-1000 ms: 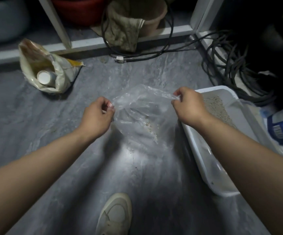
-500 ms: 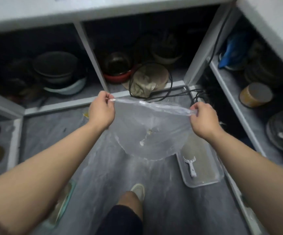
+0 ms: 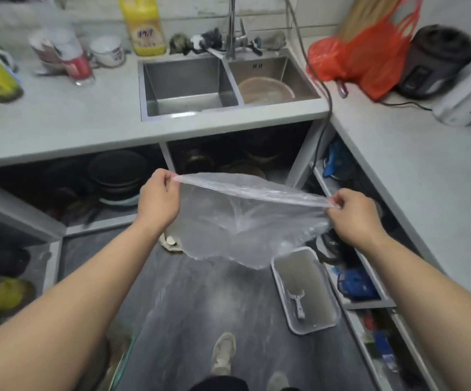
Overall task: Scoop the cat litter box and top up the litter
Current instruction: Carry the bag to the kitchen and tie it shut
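A clear plastic bag [image 3: 237, 224] hangs stretched between my hands at chest height, above the floor. My left hand [image 3: 159, 200] pinches its left top edge. My right hand [image 3: 355, 214] pinches the right top edge. Below and to the right, the white litter box [image 3: 280, 294] lies on the grey floor with pale litter in it. A white scoop [image 3: 296, 301] rests inside the box on the litter.
A double steel sink [image 3: 189, 88] sits in the grey counter [image 3: 59, 122] ahead, with a yellow bottle [image 3: 144, 26] and cups behind it. A red bag [image 3: 369, 55] lies on the right counter. Open shelves with pots run under both counters. My shoes [image 3: 223, 354] stand on the floor.
I have risen from a crouch to standing, lifting the bag off the floor with both hands. The view rose from the floor to the sink and counter.
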The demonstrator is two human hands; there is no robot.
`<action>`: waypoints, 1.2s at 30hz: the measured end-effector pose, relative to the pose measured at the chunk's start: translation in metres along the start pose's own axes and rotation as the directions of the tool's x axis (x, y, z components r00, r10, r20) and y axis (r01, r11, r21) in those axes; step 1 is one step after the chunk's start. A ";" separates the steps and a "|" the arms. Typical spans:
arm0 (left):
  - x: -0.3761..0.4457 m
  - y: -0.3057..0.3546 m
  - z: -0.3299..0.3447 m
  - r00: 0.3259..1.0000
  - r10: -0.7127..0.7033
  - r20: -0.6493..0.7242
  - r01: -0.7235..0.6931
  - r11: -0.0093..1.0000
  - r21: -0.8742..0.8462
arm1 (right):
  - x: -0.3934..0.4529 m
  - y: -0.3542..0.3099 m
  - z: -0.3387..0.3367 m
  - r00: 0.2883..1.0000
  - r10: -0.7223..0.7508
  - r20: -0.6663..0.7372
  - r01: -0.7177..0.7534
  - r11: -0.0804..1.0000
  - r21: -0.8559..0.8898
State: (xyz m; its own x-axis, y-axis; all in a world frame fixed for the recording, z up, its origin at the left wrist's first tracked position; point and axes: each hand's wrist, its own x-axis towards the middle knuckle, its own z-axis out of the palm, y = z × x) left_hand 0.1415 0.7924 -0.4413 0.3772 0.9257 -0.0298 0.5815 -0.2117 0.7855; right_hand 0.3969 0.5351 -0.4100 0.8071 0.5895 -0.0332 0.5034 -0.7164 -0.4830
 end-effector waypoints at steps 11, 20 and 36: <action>-0.042 0.061 -0.003 0.997 0.026 -0.079 -0.021 0.997 0.069 | 0.012 0.007 -0.070 0.992 0.091 0.086 -0.120 0.879 0.462; -0.052 0.095 -0.018 0.965 -0.243 0.094 0.255 0.958 -0.135 | 0.046 0.010 -0.164 0.858 -0.120 0.499 -0.416 0.409 0.812; -0.058 0.124 -0.043 0.942 -0.332 -0.045 0.303 0.902 -0.307 | 0.069 0.019 -0.186 0.980 -0.189 0.064 0.149 0.905 0.398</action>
State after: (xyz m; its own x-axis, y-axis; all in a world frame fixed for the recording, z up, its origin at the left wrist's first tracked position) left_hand 0.1604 0.7263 -0.3155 0.1296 0.9566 -0.2608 0.4180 0.1858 0.8892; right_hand 0.5196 0.4923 -0.2584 0.6758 0.7371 0.0029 0.4533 -0.4125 -0.7902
